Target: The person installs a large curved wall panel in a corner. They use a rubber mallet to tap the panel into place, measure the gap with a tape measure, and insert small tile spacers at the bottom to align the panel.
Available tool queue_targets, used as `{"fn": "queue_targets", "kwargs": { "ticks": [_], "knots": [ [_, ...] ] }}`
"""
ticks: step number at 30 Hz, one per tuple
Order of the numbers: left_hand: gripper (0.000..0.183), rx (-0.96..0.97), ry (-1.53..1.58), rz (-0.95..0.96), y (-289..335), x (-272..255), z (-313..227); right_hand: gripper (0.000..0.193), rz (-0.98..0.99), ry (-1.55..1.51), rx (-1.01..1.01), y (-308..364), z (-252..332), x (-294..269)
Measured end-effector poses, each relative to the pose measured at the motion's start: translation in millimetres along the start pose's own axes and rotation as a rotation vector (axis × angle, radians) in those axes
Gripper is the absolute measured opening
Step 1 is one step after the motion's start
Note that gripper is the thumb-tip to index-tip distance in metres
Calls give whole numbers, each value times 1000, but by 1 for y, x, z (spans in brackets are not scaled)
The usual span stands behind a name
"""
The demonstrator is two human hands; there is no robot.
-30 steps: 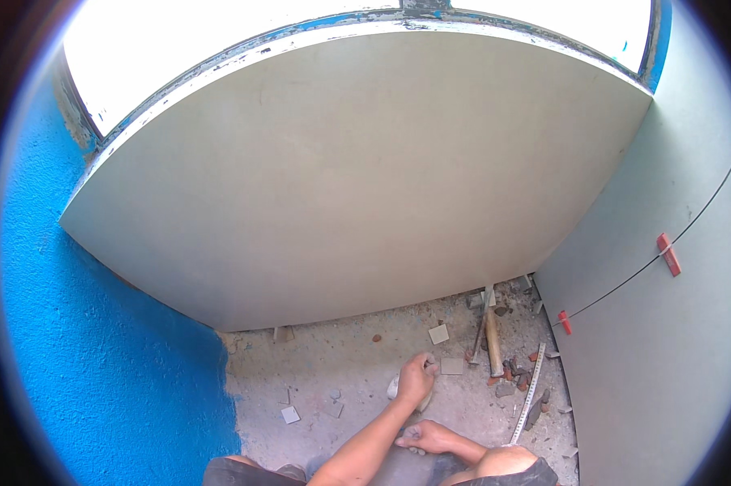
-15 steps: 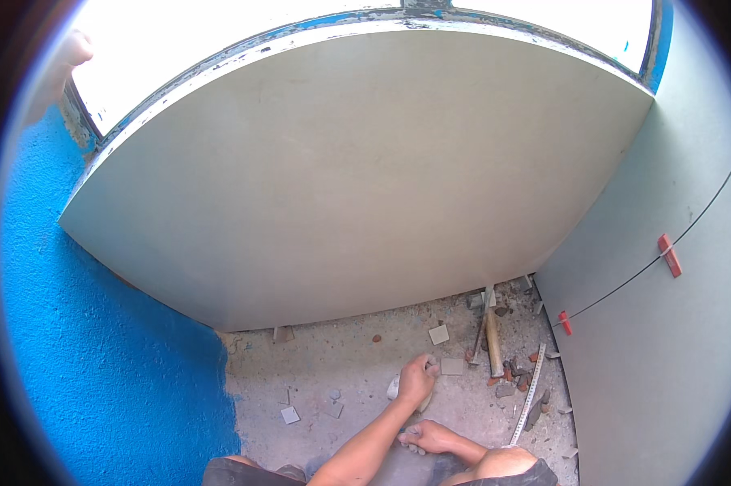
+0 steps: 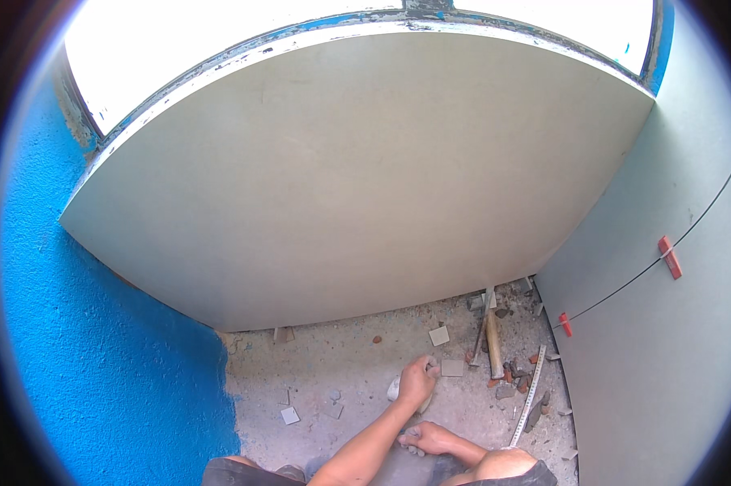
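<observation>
My left hand (image 3: pixel 418 380) is closed low over the rough floor, beside a small square tile piece (image 3: pixel 452 368). What its fingers hold, if anything, is hidden. Under that wrist shows part of a pale rounded thing (image 3: pixel 393 390) whose kind I cannot make out. Closer to my body, my right hand (image 3: pixel 421 438) has its fingers curled in; its contents are too small to tell. Right of both hands lie a hammer (image 3: pixel 494 347) with a wooden handle and a thin metal tool against it. A white measuring strip (image 3: pixel 528 398) stretches along the floor near my right knee.
A large grey panel (image 3: pixel 365 178) covers the wall ahead, below a window. Blue rough wall (image 3: pixel 114 340) stands left. Grey panels at right carry red wedge clips (image 3: pixel 670 257) on their seam. Another tile chip (image 3: pixel 438 335) and broken rubble (image 3: pixel 518 376) lie on the floor.
Another person's hand at the upper left, by the window, has gone from view. My own two hands have hardly moved.
</observation>
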State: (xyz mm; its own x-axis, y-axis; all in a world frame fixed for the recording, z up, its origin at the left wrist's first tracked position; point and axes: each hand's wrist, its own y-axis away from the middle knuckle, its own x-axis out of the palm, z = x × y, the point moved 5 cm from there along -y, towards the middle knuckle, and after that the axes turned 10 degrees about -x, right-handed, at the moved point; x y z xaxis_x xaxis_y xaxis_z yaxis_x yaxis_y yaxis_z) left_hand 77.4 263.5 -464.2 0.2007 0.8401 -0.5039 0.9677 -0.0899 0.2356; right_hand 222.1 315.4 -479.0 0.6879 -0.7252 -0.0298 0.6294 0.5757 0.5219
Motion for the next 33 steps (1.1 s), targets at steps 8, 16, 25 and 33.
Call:
{"fn": "queue_targets", "kwargs": {
  "ticks": [8, 16, 25, 33],
  "knots": [
    [17, -15, -22, -7, 1, 3, -5, 48, 25, 22, -42, 0, -2, -2],
    [18, -28, -8, -2, -1, 2, -7, 44, 39, 4, -15, 2, 12, -6],
    [20, -12, -20, -11, -1, 3, -2, 48, 11, 20, -45, -8, -8, 0],
    [20, 12, -12, -45, 1, -2, -2, 49, 45, 73, -44, 0, 17, -5]
  ]
}}
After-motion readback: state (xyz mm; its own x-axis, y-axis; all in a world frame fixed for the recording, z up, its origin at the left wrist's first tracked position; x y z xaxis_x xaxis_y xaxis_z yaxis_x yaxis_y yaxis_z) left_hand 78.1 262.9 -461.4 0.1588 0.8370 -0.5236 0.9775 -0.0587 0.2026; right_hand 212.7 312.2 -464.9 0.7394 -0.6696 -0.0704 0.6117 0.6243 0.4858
